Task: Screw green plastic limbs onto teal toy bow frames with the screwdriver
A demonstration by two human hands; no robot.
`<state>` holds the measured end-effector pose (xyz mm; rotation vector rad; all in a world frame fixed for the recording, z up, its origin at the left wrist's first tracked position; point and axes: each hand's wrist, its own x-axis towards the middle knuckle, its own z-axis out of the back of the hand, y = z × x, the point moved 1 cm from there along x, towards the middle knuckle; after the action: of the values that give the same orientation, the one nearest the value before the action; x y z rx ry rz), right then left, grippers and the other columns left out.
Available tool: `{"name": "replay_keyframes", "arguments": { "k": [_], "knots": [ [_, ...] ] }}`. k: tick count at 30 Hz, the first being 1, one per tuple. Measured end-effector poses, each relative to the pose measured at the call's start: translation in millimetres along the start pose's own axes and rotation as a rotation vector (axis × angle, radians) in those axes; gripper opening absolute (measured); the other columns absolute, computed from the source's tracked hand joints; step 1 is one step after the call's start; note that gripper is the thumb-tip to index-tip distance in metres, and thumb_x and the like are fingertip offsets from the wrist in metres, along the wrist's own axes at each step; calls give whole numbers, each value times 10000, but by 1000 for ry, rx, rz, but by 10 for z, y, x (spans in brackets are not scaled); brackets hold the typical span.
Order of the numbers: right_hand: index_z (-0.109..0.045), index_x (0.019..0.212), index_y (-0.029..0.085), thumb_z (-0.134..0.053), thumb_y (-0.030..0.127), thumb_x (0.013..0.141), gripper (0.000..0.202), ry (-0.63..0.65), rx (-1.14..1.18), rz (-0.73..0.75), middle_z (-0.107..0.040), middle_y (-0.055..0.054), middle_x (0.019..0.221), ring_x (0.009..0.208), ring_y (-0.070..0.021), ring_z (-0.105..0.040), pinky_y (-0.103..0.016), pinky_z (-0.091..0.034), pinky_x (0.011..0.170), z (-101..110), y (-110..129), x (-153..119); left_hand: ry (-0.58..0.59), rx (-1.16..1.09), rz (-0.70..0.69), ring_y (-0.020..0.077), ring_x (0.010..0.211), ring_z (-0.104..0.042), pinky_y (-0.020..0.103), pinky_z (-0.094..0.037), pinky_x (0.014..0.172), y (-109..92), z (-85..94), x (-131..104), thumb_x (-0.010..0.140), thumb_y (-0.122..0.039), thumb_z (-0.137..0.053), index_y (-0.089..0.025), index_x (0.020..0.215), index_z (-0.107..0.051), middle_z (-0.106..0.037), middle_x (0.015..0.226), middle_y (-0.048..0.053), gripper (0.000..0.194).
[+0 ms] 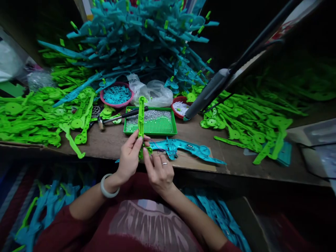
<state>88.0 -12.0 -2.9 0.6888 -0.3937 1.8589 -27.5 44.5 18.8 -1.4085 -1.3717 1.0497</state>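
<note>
My left hand (129, 152) is closed round a long green plastic part (141, 119), holding it upright over the table's front edge. At the lower end of that part, my right hand (158, 172) has its index finger against the green plastic, its other fingers curled in; whether it pinches something small there is hidden. Just behind both hands lies a blue plastic shell half (195, 149) with thin wires along it, resting on a piece of cardboard (207, 163).
A green tray (175, 126) of small metal pieces stands ahead, a hammer (101, 123) at its left. Behind are a pink basket (115, 105) of blue pieces and a red basket (174, 106) of white pieces. Green parts (241, 115) pile at both sides; a grey-black tool (207, 94) slants in.
</note>
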Motion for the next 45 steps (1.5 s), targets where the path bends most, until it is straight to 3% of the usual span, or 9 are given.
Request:
{"name": "replay_keyframes", "arguments": {
  "k": [6, 12, 17, 22, 26, 31, 37, 41, 45],
  "knots": [
    [-512, 1384, 192, -498, 84, 910, 486, -12, 157, 86, -698, -129, 909, 771, -228, -654, -342, -527, 641, -2, -35, -101, 8, -13, 9, 104, 763, -613, 220, -527, 747, 29, 89, -26, 922, -373, -620, -190, 1119, -678, -693, 987, 42, 274],
    [-354, 1434, 214, -687, 321, 845, 685, -317, 643, -153, -582, -133, 1076, 862, -218, -607, -325, -557, 602, 149, -170, 12, 46, 61, -2, 89, 740, -595, 199, -511, 733, -36, 139, -52, 939, -366, -590, -190, 1135, -678, -671, 931, 16, 278],
    [-468, 1357, 113, -603, 134, 891, 485, -55, 380, 294, -675, -119, 950, 793, -182, -633, -281, -533, 633, 385, -240, 355, 123, 244, -69, 125, 824, -631, 220, -514, 797, -117, 99, -125, 949, -345, -545, -158, 1172, -681, -705, 922, 27, 321],
    [-564, 1206, 58, -531, 59, 913, 295, -26, 287, 322, -695, -121, 911, 790, -177, -634, -279, -506, 663, 569, -430, 462, 192, 313, -128, 130, 766, -622, 246, -520, 759, -132, 134, -187, 969, -319, -508, -166, 1316, -605, -682, 852, 18, 391],
    [-609, 1094, 94, -427, 120, 978, 218, 143, 146, 389, -675, -94, 866, 732, -166, -603, -269, -464, 609, 650, -659, 587, 324, 400, -101, 134, 762, -597, 262, -498, 762, -144, 191, -232, 984, -293, -466, -181, 1360, -568, -645, 807, 12, 406],
    [-617, 911, 149, -468, 186, 981, 169, 238, 223, 294, -617, -57, 807, 688, -137, -567, -237, -432, 593, 604, -764, 738, 495, 470, -29, 128, 724, -548, 271, -474, 718, -179, 180, -265, 984, -252, -391, -198, 1431, -481, -623, 865, 22, 459],
    [-594, 923, 165, -485, 143, 958, 117, 213, 387, 138, -600, -43, 805, 722, -140, -573, -242, -441, 628, 482, -689, 711, 512, 492, 40, 161, 770, -562, 302, -466, 750, -195, 112, -292, 991, -321, -363, -197, 1430, -467, -627, 889, 35, 467],
    [-563, 831, 182, -550, 130, 913, 98, 90, 448, -19, -573, 4, 719, 643, -111, -547, -230, -420, 600, 429, -556, 598, 410, 510, 51, 165, 807, -554, 300, -440, 756, -156, 49, -287, 1003, -395, -394, -202, 1144, -576, -619, 912, 25, 301],
    [-555, 781, 192, -582, 130, 869, 111, -25, 476, -214, -553, 39, 650, 548, -83, -510, -214, -397, 539, 349, -405, 490, 315, 508, 68, 127, 614, -476, 258, -364, 585, -55, -22, -247, 1007, -385, -393, -206, 875, -490, -507, 691, -42, 243]
  ]
}}
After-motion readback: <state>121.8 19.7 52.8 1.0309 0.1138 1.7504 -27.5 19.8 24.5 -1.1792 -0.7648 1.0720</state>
